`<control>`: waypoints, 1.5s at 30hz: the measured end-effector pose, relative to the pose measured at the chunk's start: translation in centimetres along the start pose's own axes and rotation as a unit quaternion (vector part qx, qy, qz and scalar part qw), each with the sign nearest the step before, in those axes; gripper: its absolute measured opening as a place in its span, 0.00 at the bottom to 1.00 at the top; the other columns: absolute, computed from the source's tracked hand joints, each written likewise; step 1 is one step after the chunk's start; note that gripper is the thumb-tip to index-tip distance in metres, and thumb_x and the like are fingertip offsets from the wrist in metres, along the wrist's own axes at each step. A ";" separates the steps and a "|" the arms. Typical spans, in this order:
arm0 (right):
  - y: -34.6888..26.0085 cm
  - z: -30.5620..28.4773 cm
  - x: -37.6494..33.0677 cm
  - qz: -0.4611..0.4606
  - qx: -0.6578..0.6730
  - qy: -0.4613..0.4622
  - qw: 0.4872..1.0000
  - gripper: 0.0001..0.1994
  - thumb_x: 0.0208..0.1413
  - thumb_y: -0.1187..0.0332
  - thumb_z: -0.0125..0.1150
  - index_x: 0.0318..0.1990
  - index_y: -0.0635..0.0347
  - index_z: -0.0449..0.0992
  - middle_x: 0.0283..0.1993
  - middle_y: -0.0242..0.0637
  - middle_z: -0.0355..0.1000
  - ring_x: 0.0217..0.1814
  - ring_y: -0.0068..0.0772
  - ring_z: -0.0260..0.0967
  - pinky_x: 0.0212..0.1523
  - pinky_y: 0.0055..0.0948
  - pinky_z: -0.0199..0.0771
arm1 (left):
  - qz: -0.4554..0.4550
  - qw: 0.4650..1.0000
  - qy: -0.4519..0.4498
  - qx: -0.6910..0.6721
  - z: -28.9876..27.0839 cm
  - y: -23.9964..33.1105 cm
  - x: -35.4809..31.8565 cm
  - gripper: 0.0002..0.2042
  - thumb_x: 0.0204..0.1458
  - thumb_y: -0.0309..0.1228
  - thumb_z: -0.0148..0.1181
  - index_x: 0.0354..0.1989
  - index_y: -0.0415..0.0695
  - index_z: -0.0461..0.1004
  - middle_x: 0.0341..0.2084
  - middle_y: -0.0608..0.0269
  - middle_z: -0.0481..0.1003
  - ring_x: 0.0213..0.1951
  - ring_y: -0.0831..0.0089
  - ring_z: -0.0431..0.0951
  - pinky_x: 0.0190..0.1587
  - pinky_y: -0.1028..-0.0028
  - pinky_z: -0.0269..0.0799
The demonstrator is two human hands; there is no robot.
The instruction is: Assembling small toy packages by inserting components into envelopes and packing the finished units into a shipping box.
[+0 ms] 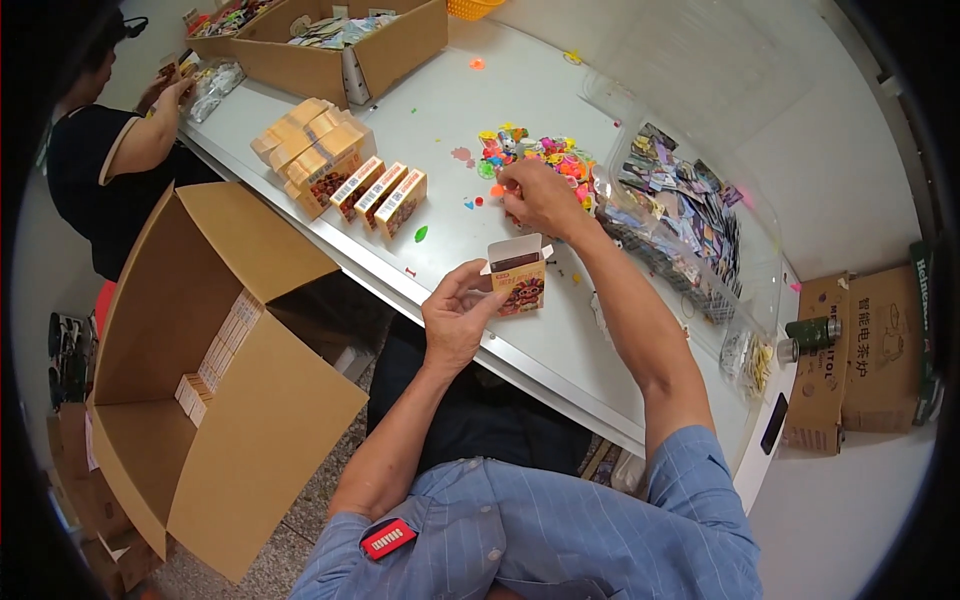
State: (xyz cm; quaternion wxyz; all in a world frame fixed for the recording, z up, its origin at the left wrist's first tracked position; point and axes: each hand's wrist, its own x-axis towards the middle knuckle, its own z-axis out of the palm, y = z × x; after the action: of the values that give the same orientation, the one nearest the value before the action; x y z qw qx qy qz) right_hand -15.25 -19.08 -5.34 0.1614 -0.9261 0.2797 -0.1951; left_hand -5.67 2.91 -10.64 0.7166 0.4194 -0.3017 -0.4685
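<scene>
My left hand (458, 315) grips a small printed carton (522, 288) upright near the table's front edge, its top flaps standing open. Farther off, my right hand (540, 197) reaches to the near side of a pile of small colourful plastic toys (565, 160); its fingers are curled together, and whatever they hold is hidden. Left of the pile, three cartons (372, 195) of the same kind stand in a row. Behind them lies a stack of flattened cartons (315, 145). A clear plastic bin (690, 270) full of small printed packets or cards stands right of my right forearm.
A large open cardboard box (270, 440) with rows of cartons (225, 345) inside stands on the floor at left. Another person (110, 160) works at the table's far left. A cardboard box (390, 60) of packets sits at the back. A dark phone (774, 422) lies at the right edge.
</scene>
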 end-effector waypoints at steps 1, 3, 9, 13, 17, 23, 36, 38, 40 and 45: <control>0.2 -0.1 -0.2 0.036 0.047 0.014 0.998 0.06 0.53 0.70 0.64 0.37 0.60 0.79 0.36 0.41 0.76 0.42 0.43 0.74 0.44 0.40 0.75 | 0.000 1.000 0.000 0.000 0.0 -0.2 0.2 0.25 0.51 0.15 0.68 0.59 0.34 0.70 0.43 0.49 0.80 0.43 0.70 0.82 0.46 0.74 0.80; 0.5 0.0 -0.4 0.063 0.104 0.027 0.992 0.07 0.53 0.69 0.65 0.37 0.61 0.79 0.38 0.41 0.76 0.40 0.41 0.74 0.44 0.38 0.75 | 0.035 0.998 -0.002 0.046 0.2 -0.5 0.4 0.24 0.51 0.16 0.68 0.58 0.34 0.70 0.42 0.51 0.80 0.43 0.71 0.82 0.46 0.74 0.80; 1.0 0.2 -0.5 -0.001 0.043 0.089 0.995 0.11 0.57 0.66 0.64 0.42 0.64 0.80 0.42 0.43 0.77 0.37 0.39 0.76 0.41 0.37 0.76 | 0.002 0.998 -0.021 0.062 -0.4 -0.6 0.3 0.24 0.52 0.16 0.67 0.58 0.35 0.71 0.42 0.52 0.80 0.43 0.71 0.81 0.46 0.75 0.81; 0.3 -0.2 1.6 0.072 0.010 0.065 0.995 0.15 0.58 0.60 0.61 0.42 0.65 0.80 0.39 0.49 0.78 0.39 0.52 0.77 0.42 0.47 0.75 | -0.018 0.997 -0.039 0.065 -0.8 -0.6 0.4 0.24 0.53 0.16 0.67 0.59 0.35 0.70 0.43 0.51 0.80 0.42 0.72 0.82 0.45 0.74 0.81; -0.1 1.0 3.5 0.144 -0.132 -0.032 0.980 0.16 0.56 0.57 0.61 0.37 0.64 0.80 0.35 0.51 0.78 0.39 0.56 0.77 0.40 0.52 0.75 | -0.027 0.997 -0.047 0.047 -0.8 -0.3 0.3 0.25 0.53 0.17 0.67 0.60 0.35 0.69 0.46 0.47 0.79 0.42 0.70 0.82 0.45 0.73 0.82; 1.5 2.6 4.4 0.157 -0.096 -0.029 0.983 0.09 0.55 0.65 0.60 0.37 0.58 0.81 0.37 0.49 0.79 0.40 0.55 0.77 0.40 0.51 0.75 | -0.020 0.997 -0.048 0.049 -0.4 -0.2 0.6 0.25 0.53 0.17 0.67 0.60 0.34 0.69 0.46 0.47 0.79 0.43 0.70 0.82 0.47 0.72 0.83; 0.4 -0.6 1.2 0.154 0.341 0.099 0.922 0.09 0.57 0.70 0.67 0.43 0.64 0.81 0.34 0.34 0.79 0.36 0.25 0.74 0.38 0.27 0.74 | -0.059 0.997 -0.054 0.011 0.0 0.4 0.5 0.24 0.54 0.18 0.66 0.61 0.34 0.68 0.48 0.48 0.79 0.46 0.70 0.82 0.50 0.72 0.80; -2.4 -2.1 0.5 0.183 0.438 0.069 0.877 0.08 0.57 0.71 0.67 0.42 0.65 0.81 0.34 0.30 0.78 0.36 0.21 0.72 0.38 0.24 0.73 | -0.045 0.999 -0.020 -0.007 -0.7 0.0 0.5 0.25 0.53 0.16 0.66 0.60 0.34 0.68 0.45 0.49 0.80 0.44 0.68 0.82 0.48 0.72 0.82; -3.0 -3.1 -1.1 0.186 0.536 0.049 0.822 0.06 0.57 0.75 0.66 0.41 0.65 0.81 0.34 0.27 0.77 0.36 0.17 0.71 0.38 0.21 0.72 | -0.026 1.000 -0.016 -0.001 -0.4 -0.2 0.6 0.25 0.52 0.15 0.66 0.60 0.34 0.68 0.45 0.49 0.80 0.45 0.68 0.82 0.49 0.72 0.81; -6.8 -4.8 -6.7 0.123 0.401 0.090 0.903 0.03 0.57 0.76 0.66 0.38 0.64 0.81 0.36 0.29 0.78 0.38 0.19 0.72 0.41 0.23 0.74 | -0.002 1.000 -0.010 0.029 0.0 -0.5 0.7 0.25 0.53 0.15 0.66 0.60 0.34 0.69 0.44 0.50 0.80 0.44 0.69 0.82 0.50 0.72 0.81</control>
State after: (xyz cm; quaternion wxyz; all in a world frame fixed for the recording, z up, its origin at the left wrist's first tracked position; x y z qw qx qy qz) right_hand -19.49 -10.71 -0.20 0.5156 -0.7200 0.3029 -0.3522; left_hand -5.62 2.20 -11.06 0.7005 0.4358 -0.3214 -0.4648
